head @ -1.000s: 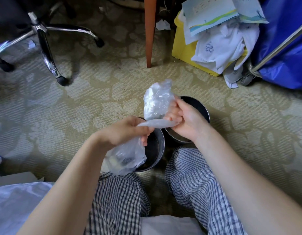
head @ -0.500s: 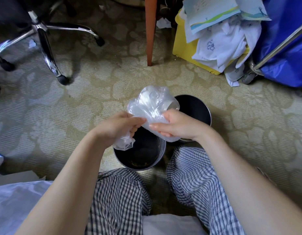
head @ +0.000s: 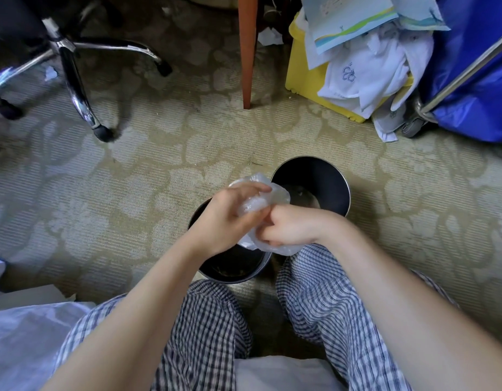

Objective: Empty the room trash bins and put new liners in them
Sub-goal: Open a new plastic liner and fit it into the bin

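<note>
**Bunching a fresh liner above two bare bins**

A person crouched on the patterned carpet floor [head: 165, 153] works a clear plastic liner [head: 278, 197] between both hands. A second ago the film was drawn out long, one end hanging from the left hand [head: 227, 218] and the other standing above the right hand [head: 289, 228]. Now it is gathered into a tight wad, and the hands have closed until they almost touch.

The left hand lies over the top of the wad with its fingers curled round it. It is directly above the near bin [head: 235, 277], which stands on the floor by the person's knees. The liner bulges out between the hands, clear of both bins. The right hand is clenched on its lower fold.

Just beyond, to the right, stands the far bin [head: 314, 167]; the hands hide whether the two bins touch. Both look dark and unlined inside, so emptying appears done and lining not yet begun. The bunching suggests the person is rubbing the film to find its mouth.

An office chair base [head: 75, 80] stands at the floor's far left, and a yellow box [head: 303, 80] and a blue cart [head: 475, 88] at its far right.
</note>
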`<control>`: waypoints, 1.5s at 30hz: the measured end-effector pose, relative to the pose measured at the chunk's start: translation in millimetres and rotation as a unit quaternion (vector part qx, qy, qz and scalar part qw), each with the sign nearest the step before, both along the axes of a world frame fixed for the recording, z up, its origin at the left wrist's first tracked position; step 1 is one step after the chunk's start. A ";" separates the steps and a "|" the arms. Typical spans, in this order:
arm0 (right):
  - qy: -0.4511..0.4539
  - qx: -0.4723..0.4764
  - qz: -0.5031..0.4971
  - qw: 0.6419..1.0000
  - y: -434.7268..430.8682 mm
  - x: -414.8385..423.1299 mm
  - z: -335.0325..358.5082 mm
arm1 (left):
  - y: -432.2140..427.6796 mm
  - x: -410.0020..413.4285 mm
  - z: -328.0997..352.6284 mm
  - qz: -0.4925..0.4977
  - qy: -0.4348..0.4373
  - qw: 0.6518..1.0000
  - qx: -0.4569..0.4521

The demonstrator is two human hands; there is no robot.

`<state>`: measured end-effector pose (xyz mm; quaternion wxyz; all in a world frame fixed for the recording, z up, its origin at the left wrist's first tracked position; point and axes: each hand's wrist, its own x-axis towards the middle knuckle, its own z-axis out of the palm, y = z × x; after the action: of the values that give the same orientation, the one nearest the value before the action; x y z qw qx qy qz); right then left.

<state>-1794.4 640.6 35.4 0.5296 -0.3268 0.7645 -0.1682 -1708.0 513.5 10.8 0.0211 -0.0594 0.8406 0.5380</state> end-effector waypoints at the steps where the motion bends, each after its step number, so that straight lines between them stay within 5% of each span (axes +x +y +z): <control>1: -0.001 -0.012 0.000 1.000 0.1 1.0 1.4 | -0.8 -0.9 0.3 0.001 -0.011 1.000 0.027; 9: 0.123 -0.226 -0.092 0.962 -0.9 6.4 -6.5 | -6.8 -7.4 -5.7 0.143 -0.109 0.983 -0.045; 14: 0.133 -0.260 -0.110 0.950 1.9 5.8 -9.9 | -20.7 -2.1 2.3 0.119 -0.212 0.932 0.269; 16: 0.150 -0.258 -0.126 0.946 2.7 3.3 -9.9 | -26.0 -1.5 3.5 0.078 -0.225 0.921 0.310; 24: 0.086 -0.260 -0.178 0.945 2.7 -1.0 -8.2 | -19.3 -0.7 10.9 -0.009 -0.181 0.965 0.189; 33: 0.101 -0.196 -0.320 0.922 -5.5 0.0 -14.5 | -0.4 -4.9 5.4 0.145 -0.083 0.965 0.201; 38: 0.027 -0.201 -0.361 0.910 -6.8 0.7 -17.5 | 2.5 -4.9 2.1 0.187 -0.076 0.955 0.217; 45: -0.227 -0.321 -0.484 0.782 -7.6 0.2 -16.8 | 7.8 -14.1 -0.5 0.215 -0.051 0.963 0.152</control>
<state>-1794.2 633.0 18.6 0.4015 -0.0171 0.5815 -0.7074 -1722.1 521.2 10.3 -0.0436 -0.2625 0.7141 0.6474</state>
